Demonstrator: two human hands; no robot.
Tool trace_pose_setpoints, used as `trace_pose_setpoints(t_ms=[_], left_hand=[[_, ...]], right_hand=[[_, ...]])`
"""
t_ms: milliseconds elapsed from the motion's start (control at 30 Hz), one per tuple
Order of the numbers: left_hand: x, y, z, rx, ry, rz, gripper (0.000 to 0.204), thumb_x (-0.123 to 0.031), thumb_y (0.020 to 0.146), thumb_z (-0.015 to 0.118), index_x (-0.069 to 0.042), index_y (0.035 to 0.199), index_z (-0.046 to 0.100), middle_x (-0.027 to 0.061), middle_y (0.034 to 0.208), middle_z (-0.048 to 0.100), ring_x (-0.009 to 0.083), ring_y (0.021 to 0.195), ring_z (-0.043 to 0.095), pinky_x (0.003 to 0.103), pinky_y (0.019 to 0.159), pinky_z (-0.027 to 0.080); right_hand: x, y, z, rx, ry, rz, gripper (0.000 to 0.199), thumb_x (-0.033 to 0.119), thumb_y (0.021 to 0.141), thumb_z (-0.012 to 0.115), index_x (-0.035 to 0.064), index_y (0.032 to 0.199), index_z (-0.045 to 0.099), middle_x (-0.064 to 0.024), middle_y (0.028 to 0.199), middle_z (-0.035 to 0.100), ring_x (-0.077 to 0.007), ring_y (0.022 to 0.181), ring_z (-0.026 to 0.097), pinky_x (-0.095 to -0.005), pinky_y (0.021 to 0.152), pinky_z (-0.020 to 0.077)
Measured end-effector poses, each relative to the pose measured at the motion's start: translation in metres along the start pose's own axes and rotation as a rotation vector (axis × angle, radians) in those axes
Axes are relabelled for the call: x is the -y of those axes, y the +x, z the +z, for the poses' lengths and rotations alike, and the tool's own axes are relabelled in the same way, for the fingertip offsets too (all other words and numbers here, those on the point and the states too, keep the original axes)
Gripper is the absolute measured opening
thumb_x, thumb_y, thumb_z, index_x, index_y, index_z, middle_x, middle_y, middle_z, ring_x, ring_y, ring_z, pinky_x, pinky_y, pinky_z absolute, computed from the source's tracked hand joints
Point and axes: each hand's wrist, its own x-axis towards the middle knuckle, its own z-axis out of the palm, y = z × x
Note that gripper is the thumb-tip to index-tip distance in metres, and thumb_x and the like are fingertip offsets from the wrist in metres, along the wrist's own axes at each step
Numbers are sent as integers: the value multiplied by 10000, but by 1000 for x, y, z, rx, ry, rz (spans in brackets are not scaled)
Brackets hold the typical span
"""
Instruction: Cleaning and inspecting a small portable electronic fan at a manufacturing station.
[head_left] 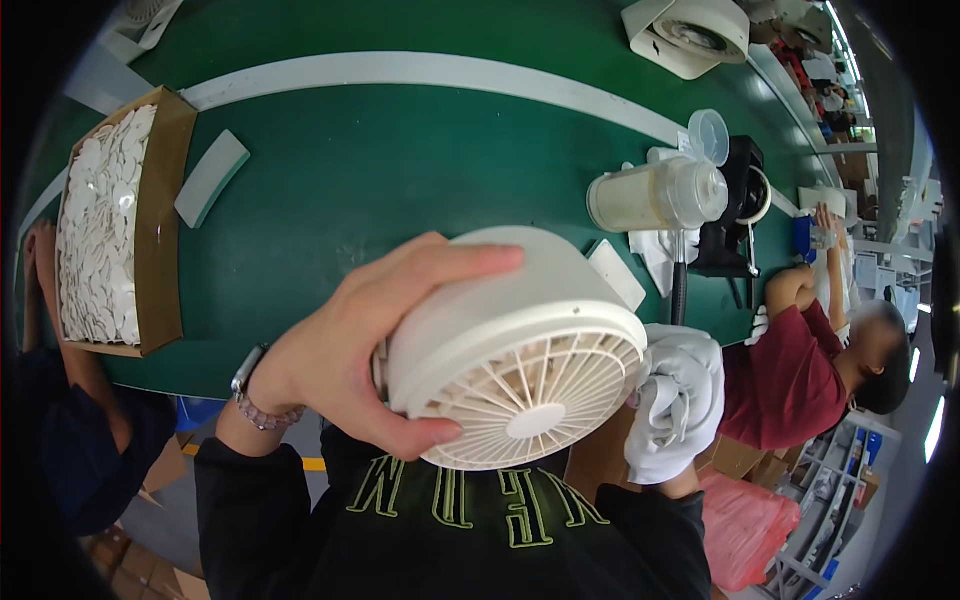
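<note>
A cream-white round fan [490, 290] with a spoked grille is held up in front of my chest, tilted so that the grille faces down toward me. My left hand [370, 330], bare and with a watch and bead bracelet at the wrist, grips its left side, thumb at the grille's edge and fingers over the top. At the fan's right side is my right hand [675, 410], in a white glove, closed on a bunched white cloth [672, 390]. The cloth is against the housing's rim. Its fingertips are largely hidden by the cloth and the fan.
On the green table [400, 170] a cardboard box [160, 230] of small white pieces stands left, beside a pale curved block [212, 178]. To the right are a clear jar [650, 195], a black-handled tool [679, 290] and a black stand [725, 230]. Co-workers sit on both sides.
</note>
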Motion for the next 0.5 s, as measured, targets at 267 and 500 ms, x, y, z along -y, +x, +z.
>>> trace_pose_setpoints(t_ms=[267, 500], left_hand=[[2, -3, 1, -11, -54, -23, 939, -297, 524, 769, -45, 1341, 381, 120, 1171, 510, 229, 966, 523, 320, 832, 416], [7, -9, 5, -46, -369, -188, 961, -579, 629, 610, -45, 1373, 323, 124, 1295, 423, 222, 1156, 444, 342, 977, 344]], right_hand=[[17, 18, -2, -72, -193, -20, 233, 73, 740, 621, 63, 962, 551, -112, 927, 572, -284, 783, 564, -361, 685, 428], [88, 89, 36, 587, -128, 12, 294, 189, 623, 632, 60, 887, 635, -82, 979, 579, -257, 832, 534, -361, 617, 413]])
